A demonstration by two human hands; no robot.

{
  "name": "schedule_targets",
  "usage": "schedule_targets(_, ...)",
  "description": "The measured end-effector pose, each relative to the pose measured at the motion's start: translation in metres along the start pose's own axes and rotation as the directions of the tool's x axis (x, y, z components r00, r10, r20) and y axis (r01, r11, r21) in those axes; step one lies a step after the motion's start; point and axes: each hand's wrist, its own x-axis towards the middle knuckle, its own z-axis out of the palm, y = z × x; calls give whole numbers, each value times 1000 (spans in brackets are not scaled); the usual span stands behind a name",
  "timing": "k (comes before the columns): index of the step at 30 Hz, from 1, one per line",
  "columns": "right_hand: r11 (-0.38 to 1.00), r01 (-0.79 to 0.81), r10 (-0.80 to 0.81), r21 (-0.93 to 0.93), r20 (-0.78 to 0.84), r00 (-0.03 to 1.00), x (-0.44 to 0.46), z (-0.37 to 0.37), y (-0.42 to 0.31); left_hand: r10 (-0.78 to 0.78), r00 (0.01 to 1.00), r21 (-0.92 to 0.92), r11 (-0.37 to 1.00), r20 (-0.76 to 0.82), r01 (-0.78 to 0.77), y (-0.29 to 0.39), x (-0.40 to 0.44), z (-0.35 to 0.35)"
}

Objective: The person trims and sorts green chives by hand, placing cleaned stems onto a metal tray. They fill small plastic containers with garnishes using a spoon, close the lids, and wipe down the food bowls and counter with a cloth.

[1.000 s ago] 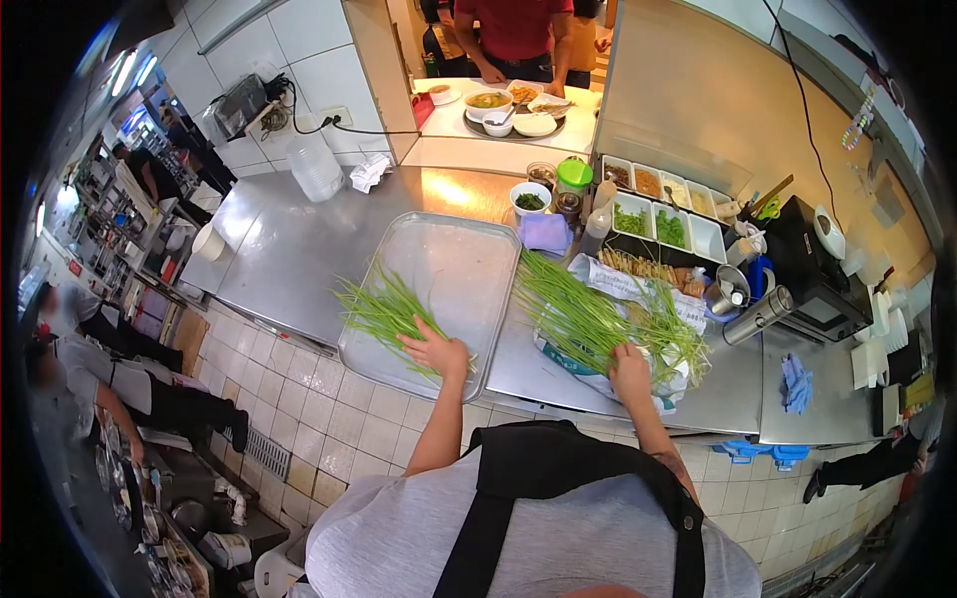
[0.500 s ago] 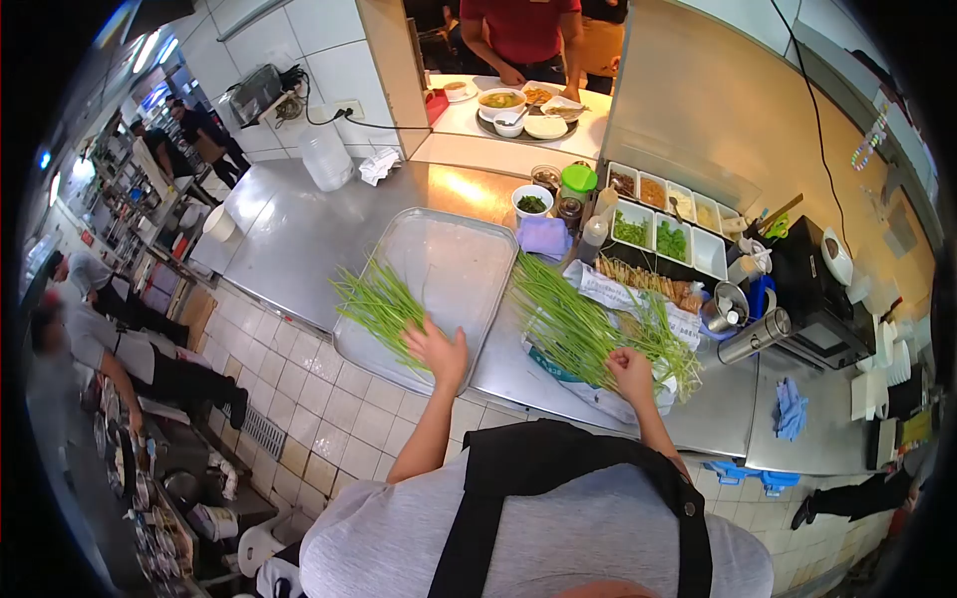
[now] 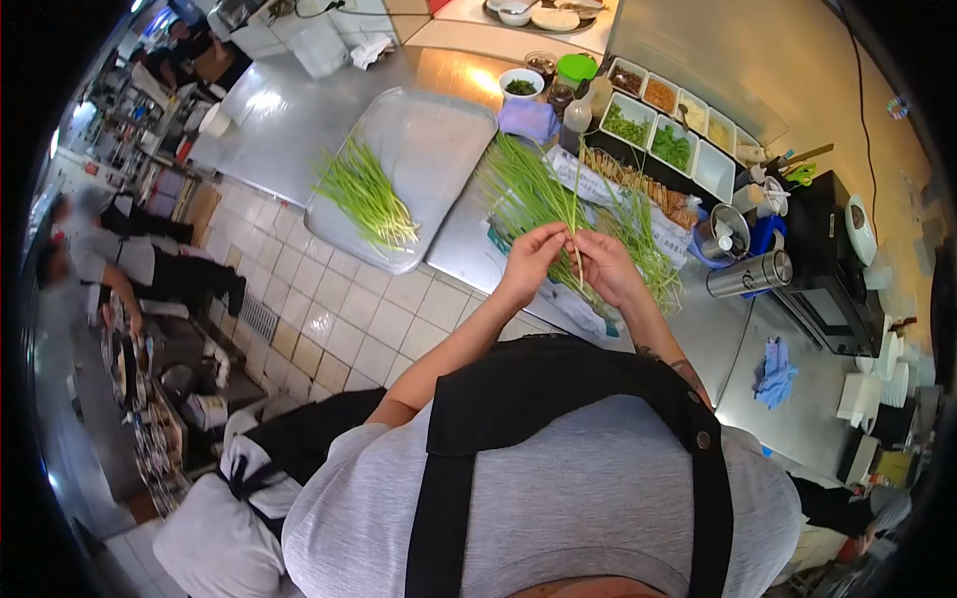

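Both hands meet over the counter in the head view. My left hand (image 3: 535,261) and my right hand (image 3: 606,267) pinch a thin green stalk (image 3: 579,261) between their fingertips. Just beyond and beneath them a loose pile of long green stalks (image 3: 528,189) lies on printed plastic wrapping (image 3: 660,231). To the left, a metal tray (image 3: 439,140) bears a neat bunch of green stalks (image 3: 364,194), its pale ends turned toward me.
White tubs of toppings (image 3: 714,169) line the back right, near a steel flask (image 3: 750,274) and a black microwave (image 3: 825,284). A blue cloth (image 3: 775,374) lies at the right. Co-workers (image 3: 150,264) stand at the left; another person (image 3: 224,523) is close behind at lower left.
My left hand has left the bunch on the tray and moved right to meet my right hand at a stalk. The view has tilted down, and a person has appeared at lower left.
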Motion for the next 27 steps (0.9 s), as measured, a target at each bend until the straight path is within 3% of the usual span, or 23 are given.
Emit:
schedule_targets(4,994,-8,11,-107,27,1000,-6,-8,-2,35,997,-80,996,-76,-41,-1,-10,18)
schedule_targets(10,885,181,-212,-429,-25,977,-7,-17,9,46,990,-7,999,-135,-48,-11,-12,19)
schedule_targets(13,824,263,-292,-501,21,956,0,-23,16,-12,990,-38,999,-142,7,-5,-10,19)
schedule_targets(16,607,293,-386,-738,48,921,1,-28,18,-6,972,-163,986,-233,-33,0,-1,16)
schedule_targets(19,537,390,-455,-748,132,880,-7,-29,21,54,965,-131,987,-257,-90,10,6,8)
schedule_targets(25,540,168,-487,-824,-143,862,-24,-83,19,152,940,-205,953,-306,-221,15,21,-7)
schedule_targets(27,349,67,-527,-935,-137,839,-35,-108,7,150,944,-154,967,-295,-202,17,22,-7)
